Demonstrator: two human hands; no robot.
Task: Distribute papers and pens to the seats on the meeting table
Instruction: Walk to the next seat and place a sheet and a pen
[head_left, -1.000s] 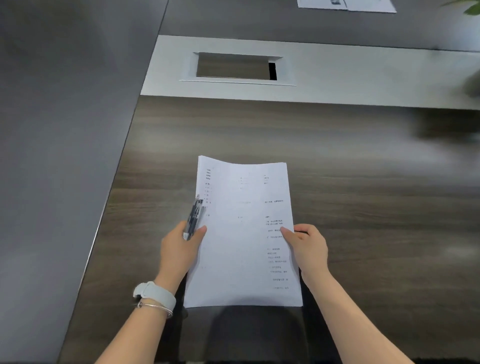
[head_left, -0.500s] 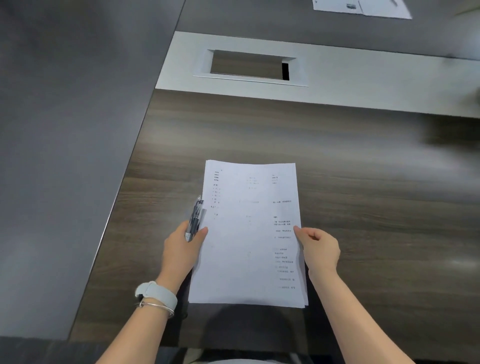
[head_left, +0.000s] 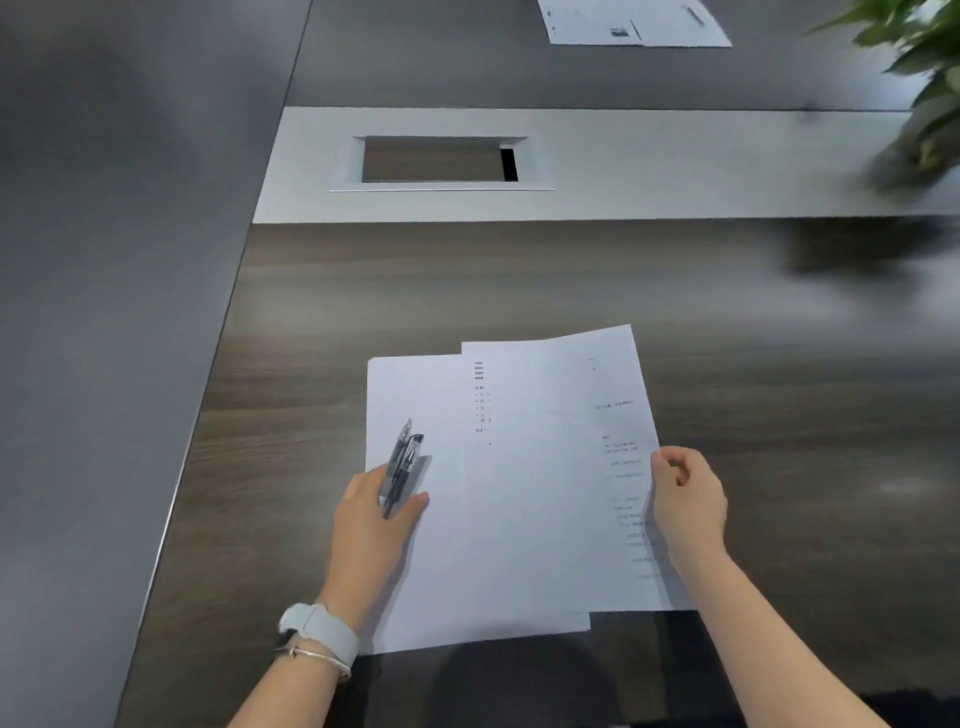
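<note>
A stack of white printed papers (head_left: 498, 545) hovers just above the dark wood meeting table (head_left: 519, 280), near its front edge. My left hand (head_left: 374, 525) grips the stack's left side and also clamps two or three dark pens (head_left: 400, 462) against it. My right hand (head_left: 685, 504) pinches the right edge of the top sheet (head_left: 566, 467), which is slid rightward and tilted off the sheets beneath.
A pale strip with a rectangular cable hatch (head_left: 441, 163) runs across the table's middle. More papers with a pen (head_left: 634, 23) lie at a far seat. A leafy plant (head_left: 919, 78) stands at the right. Grey floor (head_left: 104, 312) lies left of the table edge.
My right hand has pulled the top sheet to the right, separating it from the stack. My left hand keeps the stack and pens in place. The camera view shifted slightly.
</note>
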